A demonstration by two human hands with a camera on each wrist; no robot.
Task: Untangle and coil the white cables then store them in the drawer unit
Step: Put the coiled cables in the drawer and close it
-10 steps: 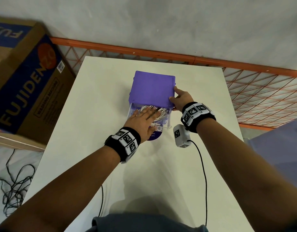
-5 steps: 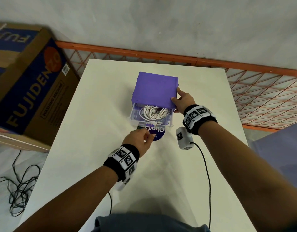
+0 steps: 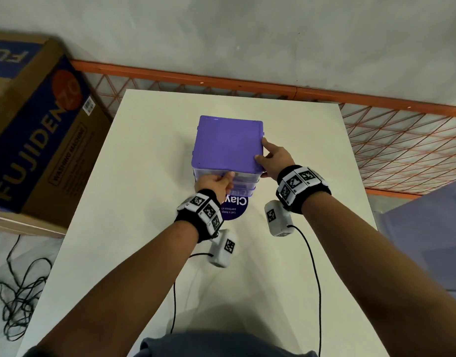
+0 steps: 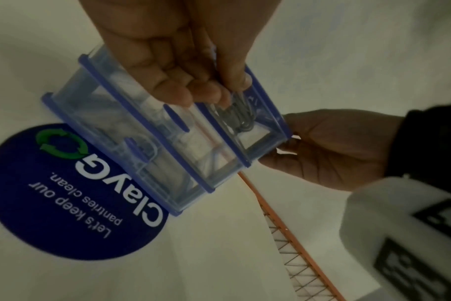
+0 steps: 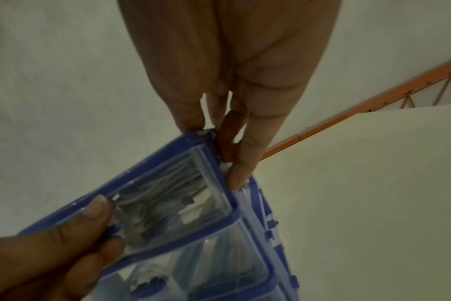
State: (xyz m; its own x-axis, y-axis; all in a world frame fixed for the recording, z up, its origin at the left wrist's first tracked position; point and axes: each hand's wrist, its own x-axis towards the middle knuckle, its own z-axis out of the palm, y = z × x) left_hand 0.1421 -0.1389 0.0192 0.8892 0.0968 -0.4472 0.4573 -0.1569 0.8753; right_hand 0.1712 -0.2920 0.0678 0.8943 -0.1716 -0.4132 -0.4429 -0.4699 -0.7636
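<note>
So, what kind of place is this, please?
Probably a storeroom or workshop corner, not a home: a bare white table, a large cardboard appliance box leaning beside it, orange metal mesh fencing on a plain concrete floor.

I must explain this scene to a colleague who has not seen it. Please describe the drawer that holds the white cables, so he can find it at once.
On the white table stands a purple drawer unit with clear drawers stacked one above the other. The top drawer, directly under the purple lid, is the one. Only it has the left hand at its front, and coiled white cables show through its clear wall.
</note>
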